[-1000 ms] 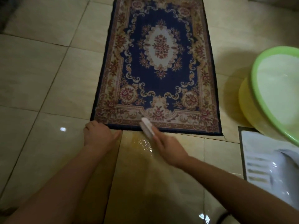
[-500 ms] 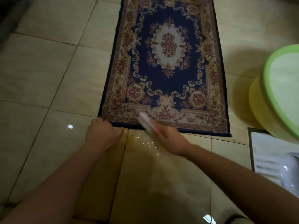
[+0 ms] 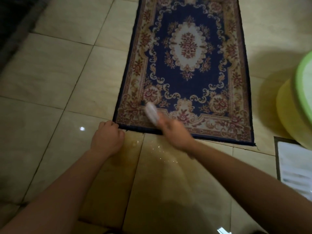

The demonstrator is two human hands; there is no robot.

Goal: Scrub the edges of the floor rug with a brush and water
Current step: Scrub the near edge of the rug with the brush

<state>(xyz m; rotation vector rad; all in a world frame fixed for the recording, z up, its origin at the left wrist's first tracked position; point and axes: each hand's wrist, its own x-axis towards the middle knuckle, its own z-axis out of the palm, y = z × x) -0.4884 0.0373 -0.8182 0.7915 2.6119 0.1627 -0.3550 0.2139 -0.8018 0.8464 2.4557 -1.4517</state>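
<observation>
A small dark-blue floor rug (image 3: 187, 76) with a cream and red floral border lies flat on the tiled floor. My right hand (image 3: 175, 135) grips a white brush (image 3: 151, 113), blurred by motion, whose head rests on the rug's near border left of centre. My left hand (image 3: 108, 138) is closed on the rug's near left corner, pressing it to the floor. Water (image 3: 157, 149) glistens on the tiles just in front of the near edge.
A yellow basin with a green rim (image 3: 297, 105) stands at the right, close to the rug's right side. A white ribbed object in a dark frame (image 3: 293, 168) lies at the right edge. Beige tiles (image 3: 50, 81) extend to the left.
The brush has slid from the rug's near edge further onto the border, away from me. My left hand stays on the corner. The view has shifted left.
</observation>
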